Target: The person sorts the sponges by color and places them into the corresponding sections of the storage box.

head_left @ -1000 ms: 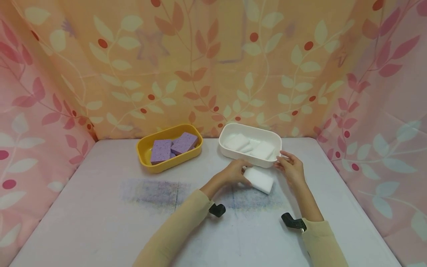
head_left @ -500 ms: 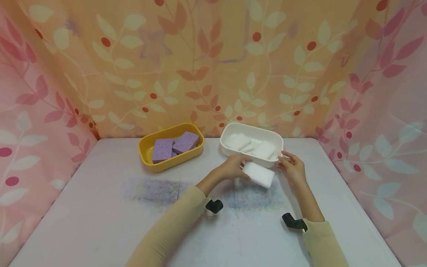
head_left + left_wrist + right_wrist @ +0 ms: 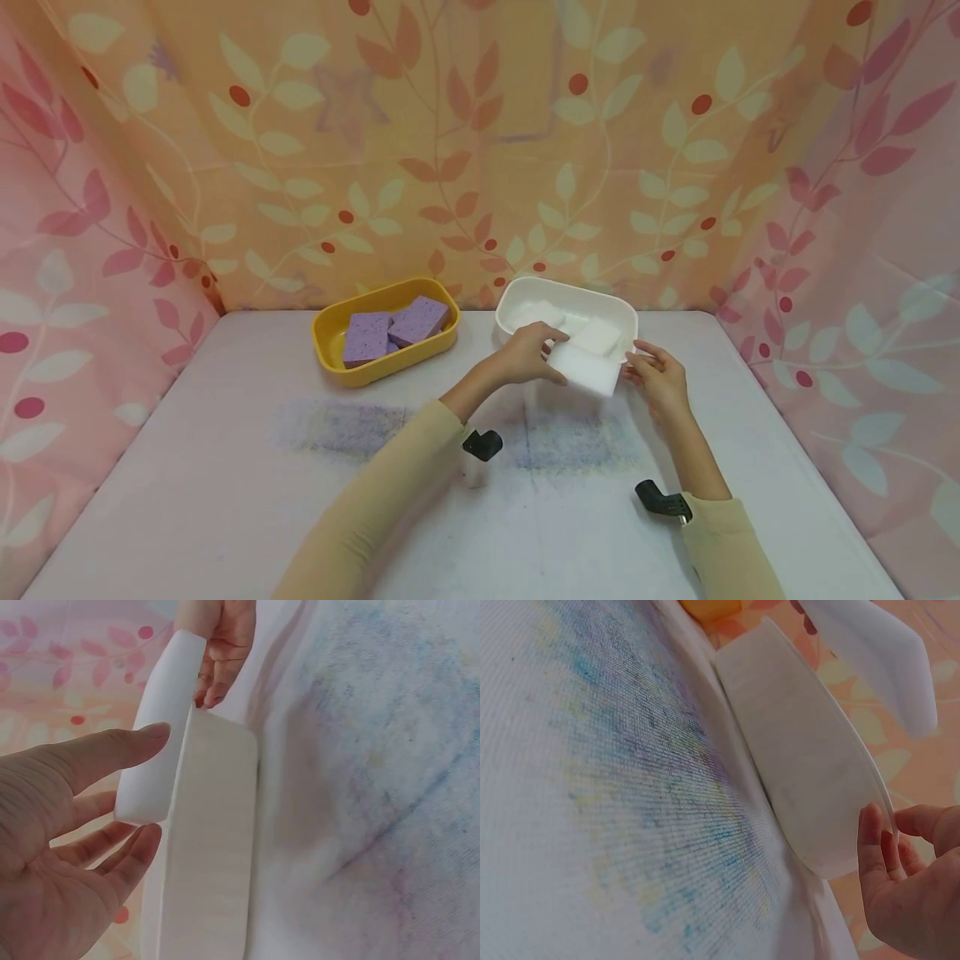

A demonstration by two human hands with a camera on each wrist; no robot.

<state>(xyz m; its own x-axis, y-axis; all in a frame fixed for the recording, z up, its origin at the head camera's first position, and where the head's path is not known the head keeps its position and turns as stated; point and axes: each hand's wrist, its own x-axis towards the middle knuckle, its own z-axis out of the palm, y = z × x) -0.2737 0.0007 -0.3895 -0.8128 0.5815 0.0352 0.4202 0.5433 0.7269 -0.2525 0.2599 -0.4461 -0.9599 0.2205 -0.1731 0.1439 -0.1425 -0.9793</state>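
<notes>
My left hand pinches a white sponge block by its left end, thumb on one face and fingers on the other. The block is held at the front rim of a white bin, overlapping it in the head view. In the left wrist view the block stands above the bin's rim, gripped near its lower end. My right hand grips the bin's right front corner, with the thumb at the rim and fingers against the outer wall. Other white sponges lie inside the bin.
To the left stands a yellow bin with purple sponges in it. Bluish-purple stains mark the white table cover in front of both bins. A patterned curtain rises right behind them.
My left hand has lifted the white sponge block off the table and carried it up and away from me to the white bin's front rim. My right hand stays at the bin's corner.
</notes>
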